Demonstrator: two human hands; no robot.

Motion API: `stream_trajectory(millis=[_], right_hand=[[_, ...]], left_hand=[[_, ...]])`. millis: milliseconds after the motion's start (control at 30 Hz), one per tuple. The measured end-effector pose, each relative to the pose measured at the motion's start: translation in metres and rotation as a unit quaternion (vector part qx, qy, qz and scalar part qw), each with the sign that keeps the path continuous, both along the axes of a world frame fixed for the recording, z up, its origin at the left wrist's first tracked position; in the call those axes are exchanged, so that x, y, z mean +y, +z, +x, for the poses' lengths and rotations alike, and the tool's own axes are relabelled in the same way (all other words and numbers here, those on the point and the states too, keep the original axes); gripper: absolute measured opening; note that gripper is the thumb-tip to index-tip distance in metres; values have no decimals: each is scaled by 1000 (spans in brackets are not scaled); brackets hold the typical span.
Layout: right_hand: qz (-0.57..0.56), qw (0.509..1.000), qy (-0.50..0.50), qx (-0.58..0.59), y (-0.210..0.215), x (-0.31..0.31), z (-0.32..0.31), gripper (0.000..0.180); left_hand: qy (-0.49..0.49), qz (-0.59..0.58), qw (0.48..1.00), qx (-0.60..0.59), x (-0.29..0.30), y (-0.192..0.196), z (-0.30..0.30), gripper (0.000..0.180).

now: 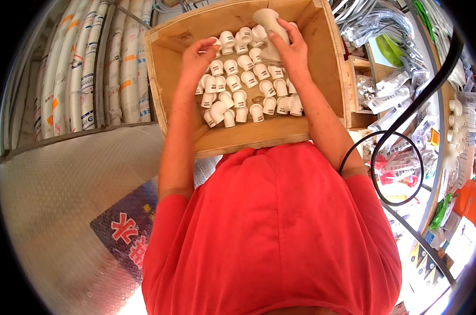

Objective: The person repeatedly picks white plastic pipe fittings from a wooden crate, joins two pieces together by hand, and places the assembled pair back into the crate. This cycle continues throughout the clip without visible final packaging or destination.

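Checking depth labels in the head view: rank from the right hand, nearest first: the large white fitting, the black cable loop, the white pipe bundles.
1. Large white fitting: gripped in the right hand, over the wooden box's far side.
2. Black cable loop: to the person's right, beside the shelves.
3. White pipe bundles: far left, beyond the wooden box.

Likely plumbing supply shop, stacked white pipes [80, 68], boxed elbow fittings [248, 79], packaged hardware [401, 84]

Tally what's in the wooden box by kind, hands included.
Small white elbow fittings: about 29, since some are partly hidden
Larger white piece, held in the right hand: 1
Hands: 2, counting the left hand
Total: about 32
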State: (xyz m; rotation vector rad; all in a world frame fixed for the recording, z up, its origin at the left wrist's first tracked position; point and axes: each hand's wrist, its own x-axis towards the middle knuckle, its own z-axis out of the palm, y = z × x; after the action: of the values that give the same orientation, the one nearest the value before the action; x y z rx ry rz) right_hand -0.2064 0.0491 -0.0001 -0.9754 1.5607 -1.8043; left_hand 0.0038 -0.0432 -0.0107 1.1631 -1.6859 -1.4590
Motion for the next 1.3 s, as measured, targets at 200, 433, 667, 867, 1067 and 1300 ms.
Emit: stream_trajectory(millis=[200,433,667,867,1067,1300], right_hand=[[30,988,-75,132,0,4,-13,42],[31,975,-89,202,-4,3,-20,42],[38,973,-96,205,-10,4,-27,41],[83,959,-115,245,-6,5,-28,38],[0,976,-83,203,-13,0,-29,42],[-7,968,-108,225,-10,-2,-35,41]], left_hand=[[-63,-116,961,-242,5,-61,-9,37],[-115,-143,892,-413,27,-62,-34,48],[-136,-159,848,-487,27,-63,-44,56],[-144,-191,849,-472,26,-69,-40,57],[-124,-316,874,-349,41,-55,-53,29],[-352,-271,881,-165,108,-50,-83,37]])
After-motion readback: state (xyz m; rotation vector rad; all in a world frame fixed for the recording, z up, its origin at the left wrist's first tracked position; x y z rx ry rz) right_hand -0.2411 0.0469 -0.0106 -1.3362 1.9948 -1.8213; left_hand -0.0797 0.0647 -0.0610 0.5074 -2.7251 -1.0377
